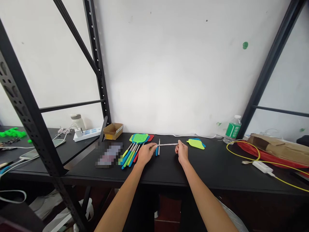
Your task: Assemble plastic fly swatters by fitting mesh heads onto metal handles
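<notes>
At left, one white bottle [77, 121] behind one white power strip [88, 134], then one open cardboard box [113, 131] at the far edge of the black table [166, 175]. Nearer, one patch blurred out. Next, one fanned pile of fly swatters [140, 138], with heads in green, blue and red overlapping at the far end and handles toward the near side; too crowded for an exact count. Just right of the pile, one left hand [146, 153], with fingertips pinching the left end of one thin rod [167, 144], held level between two hands. Behind and below the rod, one blue handle [156, 151] and one pale stick [159, 148], side by side. Then one right hand [182, 151], with fingers curled closed on the rod's right end. Farther right, two loose swatter heads [196, 143], one yellow-green over one blue. At right, one green-labelled water bottle [233, 130] and one white adapter [262, 167].
</notes>
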`<state>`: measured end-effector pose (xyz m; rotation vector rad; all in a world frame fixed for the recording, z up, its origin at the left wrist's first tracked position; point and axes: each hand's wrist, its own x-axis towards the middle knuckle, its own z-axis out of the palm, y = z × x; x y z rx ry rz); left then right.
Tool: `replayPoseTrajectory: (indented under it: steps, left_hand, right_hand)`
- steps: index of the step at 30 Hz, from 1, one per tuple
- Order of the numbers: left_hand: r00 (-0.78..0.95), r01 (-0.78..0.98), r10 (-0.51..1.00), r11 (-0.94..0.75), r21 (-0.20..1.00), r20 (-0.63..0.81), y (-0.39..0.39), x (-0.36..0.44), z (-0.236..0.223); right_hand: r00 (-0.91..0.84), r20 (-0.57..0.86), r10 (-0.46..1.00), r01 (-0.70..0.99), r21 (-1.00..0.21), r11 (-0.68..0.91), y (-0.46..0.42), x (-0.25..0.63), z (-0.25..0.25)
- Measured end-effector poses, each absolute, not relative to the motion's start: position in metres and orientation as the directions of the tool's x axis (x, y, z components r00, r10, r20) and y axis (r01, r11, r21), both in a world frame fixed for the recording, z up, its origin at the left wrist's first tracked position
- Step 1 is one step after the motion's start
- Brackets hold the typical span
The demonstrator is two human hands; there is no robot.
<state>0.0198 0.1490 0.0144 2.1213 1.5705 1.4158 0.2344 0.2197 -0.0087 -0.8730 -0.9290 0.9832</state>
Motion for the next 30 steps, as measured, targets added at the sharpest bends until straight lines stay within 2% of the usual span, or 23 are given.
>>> replayPoseTrajectory:
  steps: [10, 22, 26, 30]
  left_hand:
    - [0.036, 0.689, 0.821, -0.433, 0.581, 0.57, 0.139, 0.024, 0.021]
    - [0.081, 0.688, 0.83, -0.447, 0.571, 0.552, 0.135, 0.029, 0.023]
    - [0.04, 0.573, 0.839, -0.464, 0.675, 0.543, 0.138, 0.027, 0.023]
    - [-0.079, 0.307, 0.901, -0.385, 0.871, 0.426, 0.141, 0.021, 0.026]
  right_hand:
    - [0.317, 0.202, 0.927, -0.308, -0.902, 0.302, 0.221, 0.234, -0.009]
    - [0.294, 0.206, 0.933, -0.323, -0.897, 0.3, 0.221, 0.235, -0.01]
    - [0.304, 0.199, 0.932, -0.347, -0.888, 0.302, 0.22, 0.235, -0.009]
    - [0.317, 0.17, 0.933, -0.386, -0.876, 0.291, 0.22, 0.235, -0.007]
